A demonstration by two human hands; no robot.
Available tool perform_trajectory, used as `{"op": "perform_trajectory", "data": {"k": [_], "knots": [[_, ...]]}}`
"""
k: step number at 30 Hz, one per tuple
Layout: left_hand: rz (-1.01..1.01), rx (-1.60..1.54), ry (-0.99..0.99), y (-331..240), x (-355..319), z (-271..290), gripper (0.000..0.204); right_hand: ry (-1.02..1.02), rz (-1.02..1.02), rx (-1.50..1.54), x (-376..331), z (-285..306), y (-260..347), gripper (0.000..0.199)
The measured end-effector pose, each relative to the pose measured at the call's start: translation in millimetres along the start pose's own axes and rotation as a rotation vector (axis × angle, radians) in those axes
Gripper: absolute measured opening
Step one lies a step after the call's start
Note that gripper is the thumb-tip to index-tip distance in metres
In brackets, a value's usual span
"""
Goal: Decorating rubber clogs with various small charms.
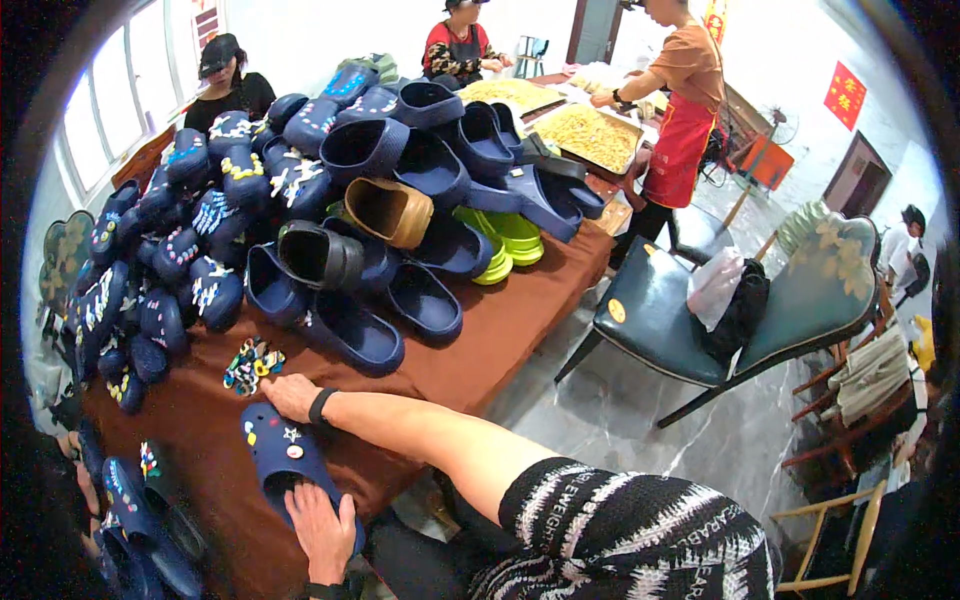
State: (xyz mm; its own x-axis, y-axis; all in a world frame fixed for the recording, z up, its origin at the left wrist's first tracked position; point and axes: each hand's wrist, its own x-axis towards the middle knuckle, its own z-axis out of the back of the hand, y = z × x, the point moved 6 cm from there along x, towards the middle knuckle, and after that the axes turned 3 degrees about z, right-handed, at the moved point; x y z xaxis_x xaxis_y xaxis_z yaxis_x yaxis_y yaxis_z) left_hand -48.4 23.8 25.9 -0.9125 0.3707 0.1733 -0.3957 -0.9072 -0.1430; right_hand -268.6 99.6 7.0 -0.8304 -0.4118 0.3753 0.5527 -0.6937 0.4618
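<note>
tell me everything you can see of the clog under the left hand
The dark blue clog looks like moulded foam, with a rounded toe. Its upper carries a white star charm, a pale round charm, a yellow charm and others. It appears to rest on the brown cloth, opening up, toe pointing forward and left. The left hand has its fingers at the opening; the right hand is beside the toe, contact unclear.

Navy clog (270,462), multicoloured charms (253,367), brown tablecloth (455,375), black-and-white patterned sleeve (630,520)
</note>
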Motion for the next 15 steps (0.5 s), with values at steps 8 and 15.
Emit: {"op": "perform_trajectory", "data": {"k": [8, 15], "knots": [[-0.005, 0.036, -0.017, 7.5, -3.6, -6.4, 0.051, -0.045, 0.015, 0.116, -9.1, 36.5, 20.7, 0.025], [0.006, 0.001, -0.055, 5.7, -2.3, -2.5, 0.046, -0.046, 0.099, 0.188, -83.7, 40.5, 56.7, 0.029]]}}
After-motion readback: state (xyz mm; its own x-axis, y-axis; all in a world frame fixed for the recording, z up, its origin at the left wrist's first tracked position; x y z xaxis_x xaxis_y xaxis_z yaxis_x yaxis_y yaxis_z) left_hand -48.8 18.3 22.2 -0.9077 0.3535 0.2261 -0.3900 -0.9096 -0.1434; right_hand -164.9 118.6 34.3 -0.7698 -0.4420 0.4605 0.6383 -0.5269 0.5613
